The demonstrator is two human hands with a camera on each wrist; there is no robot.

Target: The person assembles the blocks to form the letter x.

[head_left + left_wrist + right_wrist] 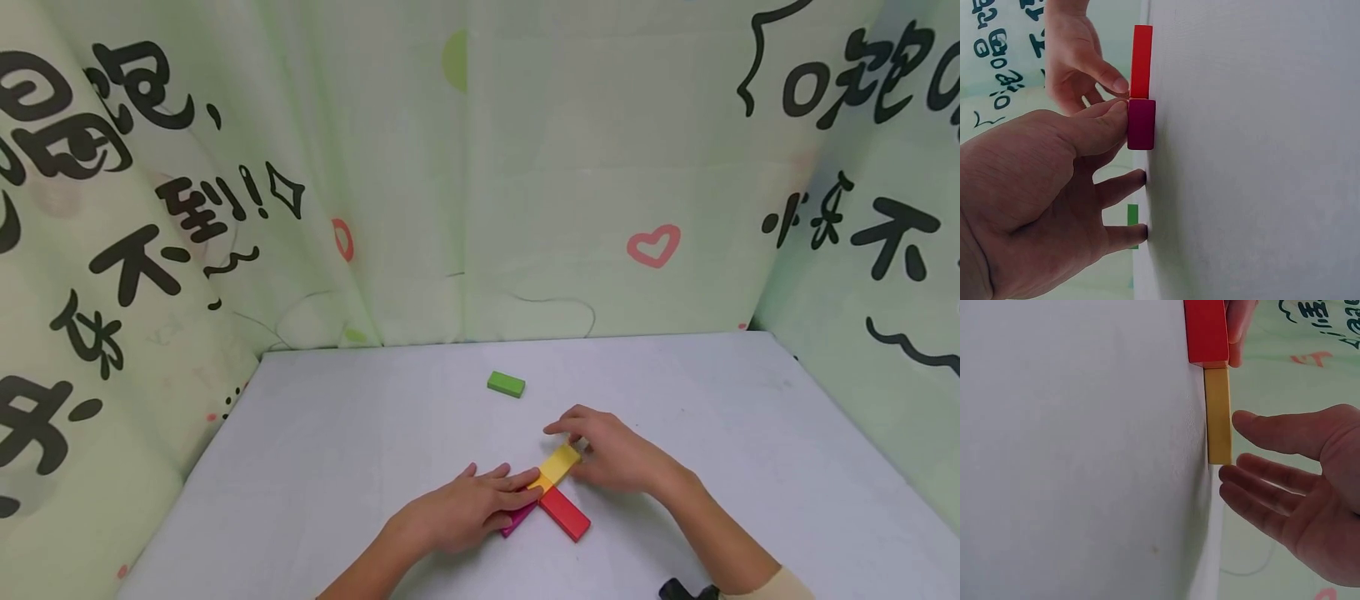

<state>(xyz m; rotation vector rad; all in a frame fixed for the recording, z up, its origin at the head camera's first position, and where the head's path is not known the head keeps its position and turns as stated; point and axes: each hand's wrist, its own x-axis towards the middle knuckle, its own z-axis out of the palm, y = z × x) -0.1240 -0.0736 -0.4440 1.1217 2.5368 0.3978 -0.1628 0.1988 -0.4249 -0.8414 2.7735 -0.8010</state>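
Several coloured blocks lie together on the white table: a yellow block [561, 463], a shorter orange piece [543, 483], a red block [566, 514] and a purple block [517, 520]. They meet near one point, the red one angling off towards the near right. My left hand [468, 507] lies over the purple and orange pieces, fingers extended. In the left wrist view its thumb touches the top edge of the purple block [1141, 125], and two spread fingertips reach the tabletop. Beside the far end of the yellow block [1219, 415], my right hand [1310, 481] has its fingers loosely apart.
A green block [506, 384] lies alone farther back on the table [360, 417]. Pale green curtains [555, 167] with black writing hang behind and at both sides. A black object [686, 590] shows at the bottom edge, by the right sleeve.
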